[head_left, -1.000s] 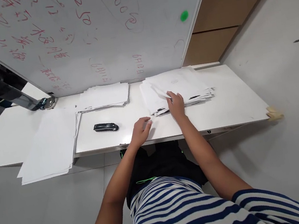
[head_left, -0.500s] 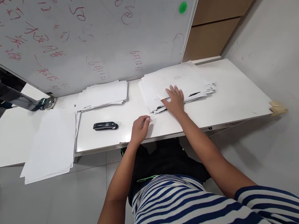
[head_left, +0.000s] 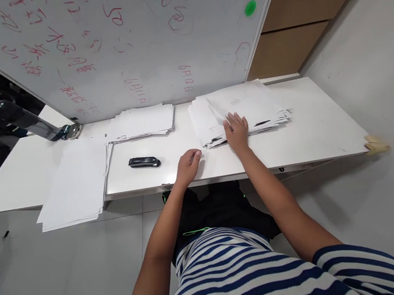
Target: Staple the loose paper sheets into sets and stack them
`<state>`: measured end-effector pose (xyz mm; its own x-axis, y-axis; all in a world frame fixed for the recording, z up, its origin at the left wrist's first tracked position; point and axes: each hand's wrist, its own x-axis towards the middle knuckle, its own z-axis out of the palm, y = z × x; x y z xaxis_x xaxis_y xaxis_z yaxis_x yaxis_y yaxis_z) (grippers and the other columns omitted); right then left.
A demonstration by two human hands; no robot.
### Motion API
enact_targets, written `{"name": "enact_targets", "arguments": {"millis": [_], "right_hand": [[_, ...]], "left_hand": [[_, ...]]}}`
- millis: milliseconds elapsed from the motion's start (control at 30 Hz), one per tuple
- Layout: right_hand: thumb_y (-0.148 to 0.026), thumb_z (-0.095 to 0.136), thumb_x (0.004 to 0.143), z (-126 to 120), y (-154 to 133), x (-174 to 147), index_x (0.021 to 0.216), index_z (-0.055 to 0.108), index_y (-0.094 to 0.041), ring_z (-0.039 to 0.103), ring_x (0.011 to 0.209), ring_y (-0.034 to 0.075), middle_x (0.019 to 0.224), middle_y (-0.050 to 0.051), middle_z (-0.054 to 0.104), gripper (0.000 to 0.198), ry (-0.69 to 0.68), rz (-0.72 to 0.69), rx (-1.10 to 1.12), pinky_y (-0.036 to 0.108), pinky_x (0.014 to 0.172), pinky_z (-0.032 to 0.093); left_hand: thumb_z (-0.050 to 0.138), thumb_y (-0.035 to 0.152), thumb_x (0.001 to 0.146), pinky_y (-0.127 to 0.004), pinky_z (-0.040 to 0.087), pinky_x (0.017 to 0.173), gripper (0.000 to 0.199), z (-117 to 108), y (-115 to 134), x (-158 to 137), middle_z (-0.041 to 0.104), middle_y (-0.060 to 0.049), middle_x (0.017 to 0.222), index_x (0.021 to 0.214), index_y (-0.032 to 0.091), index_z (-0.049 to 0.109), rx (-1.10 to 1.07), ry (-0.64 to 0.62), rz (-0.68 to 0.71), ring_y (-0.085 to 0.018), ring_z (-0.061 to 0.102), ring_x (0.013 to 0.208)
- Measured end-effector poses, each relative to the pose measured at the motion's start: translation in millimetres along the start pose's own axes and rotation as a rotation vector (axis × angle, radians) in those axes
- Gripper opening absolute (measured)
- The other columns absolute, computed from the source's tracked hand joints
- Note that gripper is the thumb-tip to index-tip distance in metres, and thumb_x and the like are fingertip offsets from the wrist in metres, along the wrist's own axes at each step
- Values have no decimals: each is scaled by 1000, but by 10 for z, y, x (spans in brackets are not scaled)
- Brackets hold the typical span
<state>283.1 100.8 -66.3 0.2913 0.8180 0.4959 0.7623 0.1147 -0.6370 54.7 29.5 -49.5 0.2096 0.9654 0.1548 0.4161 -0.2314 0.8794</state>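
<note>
My right hand (head_left: 237,131) is at the front edge of the right paper stack (head_left: 268,101), thumb and fingers closed on the top sheet of paper (head_left: 235,95). That sheet's left side bends up in a curl. Dark printed patches show along the stack's uneven front edges. Near the table's front edge, my left hand (head_left: 188,166) rests with its fingers loosely curled and nothing visible in them. A black stapler (head_left: 144,162) lies to its left, apart from the hand.
Another paper stack (head_left: 142,122) lies against the whiteboard (head_left: 154,64). At left, a larger stack (head_left: 72,187) overhangs the front edge of the white table (head_left: 1,183). A dark, slanted device (head_left: 24,117) stands behind it. Tan padding (head_left: 376,144) covers the right corner.
The right thumb has drawn in towards the fingers, and the top sheet's left side has curled up. My left hand keeps its curled pose. The whole view has shifted slightly.
</note>
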Motion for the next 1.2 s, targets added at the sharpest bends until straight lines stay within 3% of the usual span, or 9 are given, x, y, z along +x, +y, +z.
{"name": "enact_targets", "arguments": {"millis": [100, 200, 333, 433, 500, 600, 800, 1067, 1200], "right_hand": [[-53, 37, 100, -151, -191, -73, 115, 71, -17, 56, 132, 29, 127, 12, 70, 52, 93, 30, 189, 49, 116, 38], [-64, 43, 96, -455, -508, -269, 92, 74, -17, 71, 96, 28, 89, 9, 76, 56, 9, 152, 396, 41, 85, 57], [-59, 59, 91, -949, -879, -581, 87, 75, -19, 70, 80, 23, 78, 3, 74, 44, -285, 22, 560, 32, 71, 55], [-56, 59, 92, -1137, -1004, -695, 88, 75, -20, 70, 81, 22, 83, 3, 75, 40, -388, -40, 623, 31, 72, 55], [-57, 60, 92, -1102, -1015, -727, 96, 75, -21, 70, 87, 22, 91, 3, 76, 38, -354, 24, 686, 31, 76, 55], [-61, 65, 86, -837, -962, -769, 116, 69, -25, 67, 108, 23, 115, 5, 73, 47, -298, 130, 820, 34, 91, 54], [-58, 77, 75, -261, -793, -809, 117, 66, -22, 68, 109, 25, 116, 8, 74, 57, -486, 383, 1024, 41, 98, 53], [-56, 71, 82, -286, -862, -846, 110, 73, -21, 67, 109, 25, 113, 6, 75, 44, -376, 293, 955, 39, 98, 51], [-60, 74, 75, -213, -799, -972, 101, 74, -17, 69, 101, 28, 101, 8, 77, 51, -439, 463, 871, 40, 90, 53]], "left_hand": [[50, 44, 98, -39, 48, 99, 29, 14, -41, 0, 72, -8, 110, 108, 22, 66, -87, 26, -1, -22, 65, 108], [57, 46, 94, -41, 47, 103, 41, -37, -42, -28, 65, -12, 128, 127, 22, 56, -224, 110, 16, -23, 60, 120], [78, 46, 79, -41, 44, 109, 78, -281, 98, -126, 44, -13, 152, 144, 27, 40, -260, 270, 110, -27, 44, 140], [82, 46, 73, -38, 50, 100, 69, -469, 258, -192, 62, -11, 132, 132, 24, 54, -332, 222, 54, -27, 59, 123], [82, 48, 73, -35, 54, 90, 54, -514, 336, -216, 71, -9, 115, 116, 20, 64, -382, 202, -14, -25, 67, 106], [80, 51, 74, -31, 54, 79, 45, -448, 362, -228, 74, -7, 99, 104, 18, 68, -420, 326, -68, -21, 68, 90], [76, 54, 77, -29, 54, 80, 43, -248, 184, -200, 73, -6, 98, 99, 18, 66, -415, 476, -66, -19, 68, 91], [77, 46, 79, -32, 51, 94, 47, -216, 94, -212, 70, -8, 114, 114, 21, 59, -549, 460, 26, -20, 66, 107], [78, 45, 76, -35, 51, 95, 48, -143, -87, -273, 72, -8, 113, 113, 21, 58, -665, 356, -107, -21, 67, 105]]}}
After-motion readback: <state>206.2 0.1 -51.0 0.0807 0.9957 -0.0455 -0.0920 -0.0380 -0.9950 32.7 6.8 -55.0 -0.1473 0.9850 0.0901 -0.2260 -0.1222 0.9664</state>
